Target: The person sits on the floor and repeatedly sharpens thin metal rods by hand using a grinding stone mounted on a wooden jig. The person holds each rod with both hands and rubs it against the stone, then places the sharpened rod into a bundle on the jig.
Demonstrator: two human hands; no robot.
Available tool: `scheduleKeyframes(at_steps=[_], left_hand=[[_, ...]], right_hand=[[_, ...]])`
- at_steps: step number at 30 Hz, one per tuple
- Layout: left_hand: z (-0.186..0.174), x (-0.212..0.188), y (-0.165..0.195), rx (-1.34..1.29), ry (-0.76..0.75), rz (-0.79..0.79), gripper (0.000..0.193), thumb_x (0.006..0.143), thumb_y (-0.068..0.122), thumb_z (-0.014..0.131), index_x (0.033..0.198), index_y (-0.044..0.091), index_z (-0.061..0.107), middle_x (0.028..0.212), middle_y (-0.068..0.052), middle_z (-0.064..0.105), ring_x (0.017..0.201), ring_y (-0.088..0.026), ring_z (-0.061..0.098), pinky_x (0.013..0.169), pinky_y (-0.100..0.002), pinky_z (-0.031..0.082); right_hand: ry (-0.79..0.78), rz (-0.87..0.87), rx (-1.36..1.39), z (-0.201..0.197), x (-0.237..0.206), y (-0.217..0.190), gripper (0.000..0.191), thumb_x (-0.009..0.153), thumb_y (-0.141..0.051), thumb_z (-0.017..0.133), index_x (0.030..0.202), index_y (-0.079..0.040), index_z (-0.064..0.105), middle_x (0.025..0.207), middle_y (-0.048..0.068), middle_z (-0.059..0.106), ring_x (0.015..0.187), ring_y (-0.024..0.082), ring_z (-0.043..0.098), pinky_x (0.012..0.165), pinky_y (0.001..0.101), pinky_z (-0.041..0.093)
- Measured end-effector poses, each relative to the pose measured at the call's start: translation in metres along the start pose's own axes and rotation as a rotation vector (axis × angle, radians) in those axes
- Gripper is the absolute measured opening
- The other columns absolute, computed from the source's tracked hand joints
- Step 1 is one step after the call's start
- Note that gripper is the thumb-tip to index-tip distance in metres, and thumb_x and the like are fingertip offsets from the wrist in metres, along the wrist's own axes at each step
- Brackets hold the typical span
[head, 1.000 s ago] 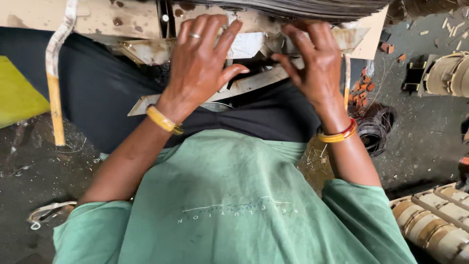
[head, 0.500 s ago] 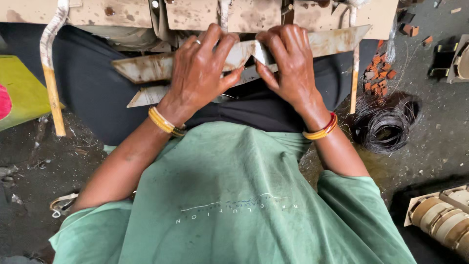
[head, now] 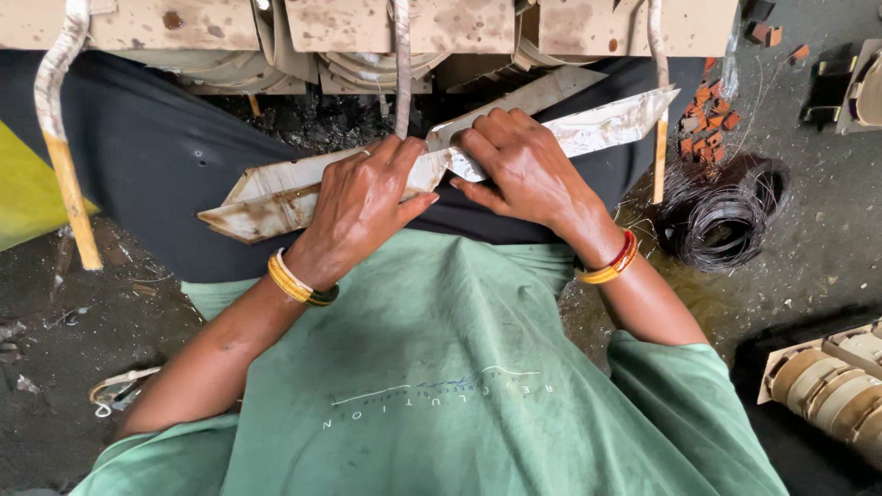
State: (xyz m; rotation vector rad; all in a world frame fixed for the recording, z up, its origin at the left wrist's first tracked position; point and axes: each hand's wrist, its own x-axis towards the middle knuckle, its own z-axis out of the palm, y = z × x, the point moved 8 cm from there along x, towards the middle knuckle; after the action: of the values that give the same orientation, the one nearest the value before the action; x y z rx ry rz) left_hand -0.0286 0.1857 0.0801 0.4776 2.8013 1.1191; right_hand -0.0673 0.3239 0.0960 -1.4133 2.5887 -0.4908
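Rust-stained white strip point(head: 276, 197); green shirt point(head: 441, 367); yellow bangles point(head: 294, 280); black wire coil point(head: 717, 216).

The dark, gritty floor point(head: 808, 239) carries a coil of thin black wire point(head: 721, 216), with small reddish-brown chips point(head: 706, 119) scattered just beyond it. A ribbed, cream-coloured winding block point(head: 831, 390) lies at the lower right, and a small pale scrap point(head: 118, 390) at the lower left.

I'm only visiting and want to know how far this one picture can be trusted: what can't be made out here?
- Head view: the part of the metal strips under the left hand and right hand is covered by them.
- The big machine is cut off by the top edge.
- The ribbed part runs past the right edge.
- The wire coil: single turns too fine to count.
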Motion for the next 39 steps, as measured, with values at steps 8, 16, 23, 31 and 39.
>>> scheduleKeyframes(at_steps=[8,16,23,31,39], left_hand=[[0.004,-0.004,-0.005,0.137,0.034,0.029,0.045,0.071,0.027,0.086,0.101,0.002,0.064,0.091,-0.012,0.067,0.089,-0.035,0.065,0.066,-0.045,0.054],[0.039,-0.013,-0.021,0.402,-0.036,0.012,0.03,0.082,0.011,0.075,0.11,0.002,0.067,0.092,-0.016,0.067,0.09,-0.03,0.066,0.067,-0.041,0.057],[0.036,-0.012,-0.034,0.359,0.157,0.085,0.049,0.057,0.016,0.08,0.103,0.005,0.069,0.11,-0.029,0.066,0.099,-0.04,0.068,0.068,-0.04,0.06],[0.013,-0.022,-0.033,0.221,-0.042,-0.116,0.05,0.071,0.011,0.086,0.116,0.005,0.065,0.103,-0.015,0.065,0.104,-0.035,0.064,0.075,-0.045,0.057],[-0.086,-0.034,0.047,0.26,0.142,0.01,0.066,0.061,0.015,0.087,0.123,0.005,0.064,0.114,-0.012,0.064,0.105,-0.031,0.064,0.079,-0.041,0.056]], right_hand=[[-0.197,0.119,0.022,0.019,0.008,0.012,0.051,0.074,-0.028,0.084,0.11,0.001,0.062,0.104,0.017,0.063,0.101,0.037,0.062,0.078,0.0472,0.053],[-0.521,0.066,0.002,0.1,0.026,0.041,0.084,0.057,-0.032,0.091,0.13,-0.005,0.06,0.152,0.031,0.043,0.135,0.048,0.045,0.088,0.0564,0.051],[-0.887,0.138,0.084,0.143,0.035,0.062,0.071,0.07,-0.034,0.086,0.134,-0.011,0.063,0.135,0.015,0.062,0.13,0.036,0.055,0.101,0.0472,0.049],[-0.455,0.077,0.099,0.071,0.044,0.014,0.063,0.066,-0.019,0.085,0.12,0.0,0.061,0.115,0.018,0.062,0.113,0.039,0.057,0.084,0.0476,0.052],[-0.198,0.154,0.061,-0.07,0.035,-0.062,0.045,0.066,-0.013,0.082,0.1,-0.002,0.055,0.099,0.017,0.058,0.098,0.038,0.058,0.075,0.0474,0.05]])
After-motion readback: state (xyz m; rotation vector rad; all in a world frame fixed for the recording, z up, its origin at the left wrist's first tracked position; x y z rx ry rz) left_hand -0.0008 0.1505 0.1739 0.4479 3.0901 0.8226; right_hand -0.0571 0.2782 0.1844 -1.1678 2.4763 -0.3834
